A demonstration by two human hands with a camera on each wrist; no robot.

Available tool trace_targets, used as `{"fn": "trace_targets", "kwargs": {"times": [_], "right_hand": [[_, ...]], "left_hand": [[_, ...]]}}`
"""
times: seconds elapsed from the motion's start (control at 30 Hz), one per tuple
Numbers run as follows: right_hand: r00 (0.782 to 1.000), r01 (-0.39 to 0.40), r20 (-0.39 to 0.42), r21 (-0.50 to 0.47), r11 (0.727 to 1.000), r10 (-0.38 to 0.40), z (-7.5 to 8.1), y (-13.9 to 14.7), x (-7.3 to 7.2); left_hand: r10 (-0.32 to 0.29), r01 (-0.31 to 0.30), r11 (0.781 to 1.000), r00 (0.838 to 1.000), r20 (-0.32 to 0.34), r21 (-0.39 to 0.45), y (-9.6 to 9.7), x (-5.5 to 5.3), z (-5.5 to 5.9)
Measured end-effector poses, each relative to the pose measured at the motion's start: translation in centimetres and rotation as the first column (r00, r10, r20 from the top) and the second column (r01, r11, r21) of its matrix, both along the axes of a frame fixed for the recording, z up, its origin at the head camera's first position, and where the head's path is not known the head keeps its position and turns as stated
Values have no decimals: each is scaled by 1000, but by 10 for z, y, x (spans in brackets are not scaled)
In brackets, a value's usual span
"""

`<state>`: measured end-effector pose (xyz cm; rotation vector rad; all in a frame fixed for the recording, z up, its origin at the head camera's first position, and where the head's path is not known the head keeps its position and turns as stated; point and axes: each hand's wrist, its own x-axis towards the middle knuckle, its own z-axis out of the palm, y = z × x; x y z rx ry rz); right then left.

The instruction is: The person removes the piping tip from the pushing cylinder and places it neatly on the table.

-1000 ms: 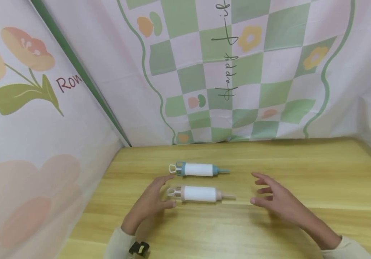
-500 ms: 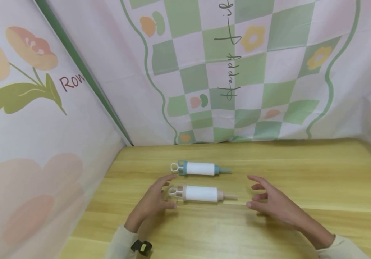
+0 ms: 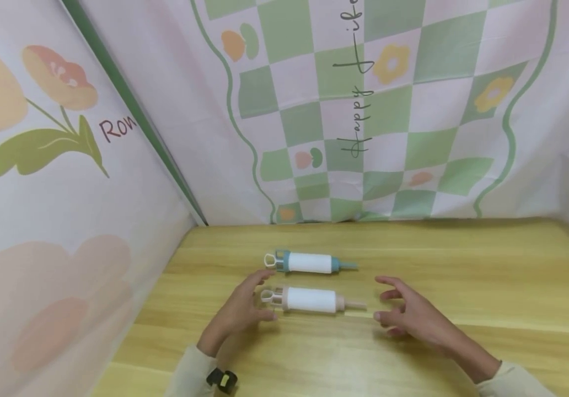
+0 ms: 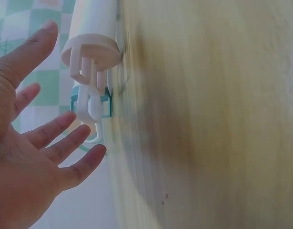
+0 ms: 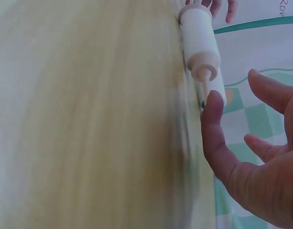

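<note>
Two large syringe-like tubes lie side by side on the wooden table in the head view. The nearer one, a pink-ended syringe [image 3: 311, 300], has a white barrel, a looped plunger handle at its left and a thin nozzle at its right. Behind it lies a teal-ended syringe [image 3: 310, 263] of the same shape, pointing the same way. My left hand [image 3: 242, 306] stands around the pink syringe's handle end with thumb and fingers spread, gripping nothing. To the right of its nozzle hovers my right hand [image 3: 413, 314], fingers parted and slightly bent, holding nothing.
Under the syringes is a wooden table [image 3: 463, 259]. A checked, flower-printed curtain [image 3: 294, 82] hangs along its back edge, and a floral cloth [image 3: 130, 193] borders the left side. A black strap [image 3: 222, 380] shows by the left sleeve.
My right hand has come in leftward, closer to the pink syringe's nozzle. The left hand keeps its place by the handle. Both syringes lie as before; the head view has shifted slightly.
</note>
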<state>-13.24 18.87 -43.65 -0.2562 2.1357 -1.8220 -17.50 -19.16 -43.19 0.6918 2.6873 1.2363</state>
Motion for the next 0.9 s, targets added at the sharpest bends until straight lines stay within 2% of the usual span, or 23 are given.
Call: {"fn": "trace_targets", "kwargs": {"times": [0.23,0.4,0.7,0.9], "right_hand": [[1000,-2,28,17,1000,1,-7,-4,-1],[998,30,48,21,999,-31,-10,-11,-2],[999,9,51,-3,1000,-9,-10,-20,-8],[999,40,33,-11,999,-40,-12,-26,-10]], "left_hand": [[4,-4,1000,1000,-1,-7,3,-2,-4],[-4,4,1000,1000,-6,6,7,-6,-6],[5,-6,1000,1000,30,26,12,-9,-6],[5,-7,999,999,40,50,14,-10,-9]]}}
